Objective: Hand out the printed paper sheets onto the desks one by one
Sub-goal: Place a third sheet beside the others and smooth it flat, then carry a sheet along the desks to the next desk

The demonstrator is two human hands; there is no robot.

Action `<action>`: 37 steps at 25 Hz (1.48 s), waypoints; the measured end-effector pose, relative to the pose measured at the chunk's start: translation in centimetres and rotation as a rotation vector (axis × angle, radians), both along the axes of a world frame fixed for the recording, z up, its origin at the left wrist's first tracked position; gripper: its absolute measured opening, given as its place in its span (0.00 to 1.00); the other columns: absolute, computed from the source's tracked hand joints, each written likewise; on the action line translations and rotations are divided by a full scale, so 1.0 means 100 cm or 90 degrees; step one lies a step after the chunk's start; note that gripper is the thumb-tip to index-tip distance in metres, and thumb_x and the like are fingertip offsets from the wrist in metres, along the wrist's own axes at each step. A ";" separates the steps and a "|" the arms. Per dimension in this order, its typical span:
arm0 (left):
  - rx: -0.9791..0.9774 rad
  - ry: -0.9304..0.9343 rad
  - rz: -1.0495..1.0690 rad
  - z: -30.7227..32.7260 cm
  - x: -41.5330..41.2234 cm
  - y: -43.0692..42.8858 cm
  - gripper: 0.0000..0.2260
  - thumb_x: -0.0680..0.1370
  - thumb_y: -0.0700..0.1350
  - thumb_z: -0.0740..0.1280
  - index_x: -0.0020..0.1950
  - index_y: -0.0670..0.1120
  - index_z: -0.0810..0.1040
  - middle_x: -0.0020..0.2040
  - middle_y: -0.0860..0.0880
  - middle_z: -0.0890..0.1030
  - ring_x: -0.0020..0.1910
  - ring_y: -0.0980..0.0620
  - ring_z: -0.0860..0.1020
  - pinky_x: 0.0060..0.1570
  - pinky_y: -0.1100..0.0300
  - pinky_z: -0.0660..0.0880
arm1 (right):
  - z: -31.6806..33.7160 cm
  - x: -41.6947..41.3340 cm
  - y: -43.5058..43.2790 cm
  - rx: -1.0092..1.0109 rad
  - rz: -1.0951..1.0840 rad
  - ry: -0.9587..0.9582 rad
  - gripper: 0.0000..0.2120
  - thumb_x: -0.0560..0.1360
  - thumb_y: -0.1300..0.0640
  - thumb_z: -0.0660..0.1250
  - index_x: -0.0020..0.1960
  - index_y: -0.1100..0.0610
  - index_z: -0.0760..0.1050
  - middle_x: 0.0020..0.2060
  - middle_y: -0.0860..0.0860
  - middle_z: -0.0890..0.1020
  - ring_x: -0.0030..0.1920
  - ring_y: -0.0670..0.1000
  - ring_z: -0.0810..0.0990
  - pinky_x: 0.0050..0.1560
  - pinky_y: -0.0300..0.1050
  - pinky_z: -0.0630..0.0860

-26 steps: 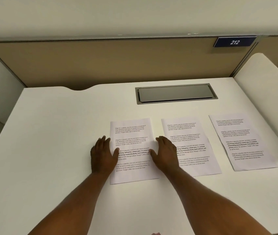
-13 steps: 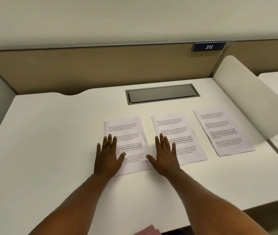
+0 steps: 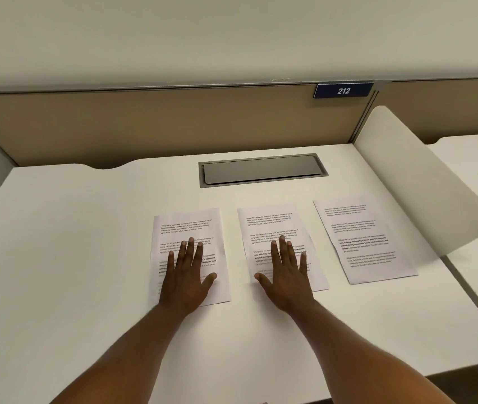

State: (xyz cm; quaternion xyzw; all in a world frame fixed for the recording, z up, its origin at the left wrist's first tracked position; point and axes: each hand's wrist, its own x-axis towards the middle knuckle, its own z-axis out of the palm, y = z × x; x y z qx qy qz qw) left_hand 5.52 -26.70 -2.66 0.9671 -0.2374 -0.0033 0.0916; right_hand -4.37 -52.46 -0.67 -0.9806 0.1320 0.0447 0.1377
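Left hand (image 3: 186,279) flat, fingers spread, on left sheet (image 3: 186,225); right hand (image 3: 286,277) likewise on middle sheet (image 3: 270,221).

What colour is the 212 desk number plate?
Dark blue with white numerals, seen in the head view: the number plate on the tan partition.

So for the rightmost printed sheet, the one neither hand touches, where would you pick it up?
Probably the near right corner of the rightmost sheet, coming from the front. It lies flat and skewed on the desk, so slide or peel a corner up first.
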 end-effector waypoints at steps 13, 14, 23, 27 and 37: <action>0.084 0.042 -0.026 -0.012 -0.015 -0.130 0.33 0.79 0.66 0.50 0.80 0.52 0.63 0.81 0.49 0.62 0.81 0.46 0.54 0.76 0.43 0.43 | -0.019 0.017 -0.132 0.073 -0.040 0.015 0.36 0.84 0.42 0.53 0.84 0.56 0.42 0.84 0.56 0.43 0.83 0.52 0.49 0.81 0.54 0.37; 0.090 0.048 -0.024 -0.014 -0.016 -0.134 0.33 0.79 0.66 0.49 0.79 0.51 0.64 0.81 0.49 0.62 0.81 0.46 0.53 0.76 0.44 0.42 | -0.020 0.020 -0.136 0.101 -0.050 0.007 0.35 0.84 0.45 0.55 0.83 0.57 0.43 0.84 0.57 0.46 0.83 0.53 0.51 0.82 0.53 0.39; 0.130 0.059 0.011 -0.011 -0.025 -0.151 0.32 0.79 0.65 0.50 0.78 0.51 0.66 0.79 0.48 0.65 0.81 0.45 0.57 0.76 0.44 0.43 | -0.016 0.041 -0.151 0.331 -0.196 -0.071 0.32 0.80 0.56 0.64 0.81 0.54 0.57 0.73 0.55 0.73 0.68 0.62 0.75 0.71 0.58 0.70; 0.105 0.068 0.024 -0.015 -0.031 -0.152 0.32 0.79 0.65 0.49 0.80 0.52 0.63 0.80 0.47 0.63 0.81 0.45 0.55 0.76 0.45 0.41 | -0.016 0.047 -0.152 0.332 -0.273 -0.095 0.21 0.79 0.58 0.65 0.72 0.55 0.72 0.54 0.52 0.85 0.57 0.60 0.82 0.64 0.55 0.75; -0.463 0.345 0.407 0.021 -0.013 -0.184 0.27 0.79 0.46 0.71 0.77 0.45 0.68 0.74 0.46 0.74 0.73 0.46 0.72 0.74 0.54 0.65 | 0.009 0.018 -0.173 0.577 -0.363 -0.181 0.07 0.72 0.63 0.77 0.47 0.54 0.84 0.38 0.46 0.84 0.43 0.51 0.82 0.46 0.40 0.74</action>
